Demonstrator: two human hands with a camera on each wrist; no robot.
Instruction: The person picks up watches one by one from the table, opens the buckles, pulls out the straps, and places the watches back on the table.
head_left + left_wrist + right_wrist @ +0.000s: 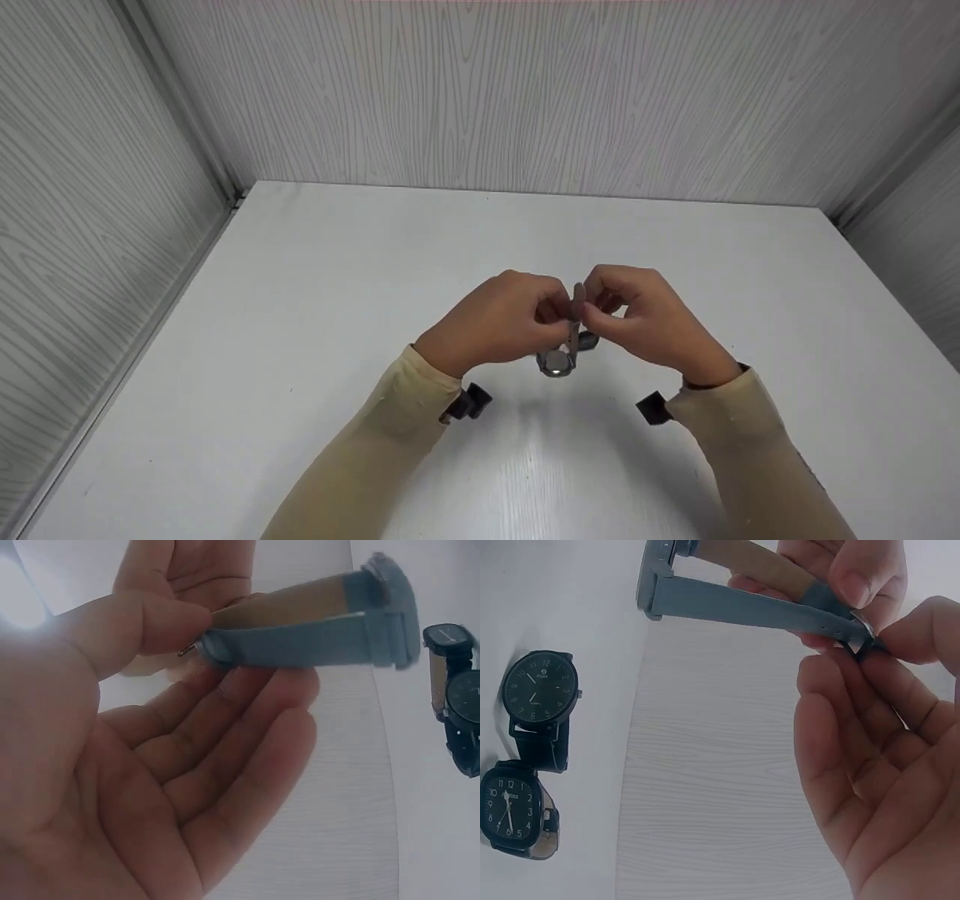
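Both hands hold a watch with a blue-grey strap (300,641), its inner lining tan. The strap is bent into a loop, with the watch case (654,577) at the end away from the fingers. Around the metal buckle (865,624), the strap's two ends overlap. My left hand (506,319) pinches the strap beside the buckle with thumb and fingers. From the other side my right hand (645,315) pinches the strap end at the buckle, its thumb and index finger close together. In the head view the fingers partly hide the strap.
On the white table (360,255) lie a round black watch (540,690) and a rounded-square black watch (510,806), close together just below the hands. Wood-grain panels (480,97) stand at the back and both sides. Each wrist carries a small black camera mount (654,409).
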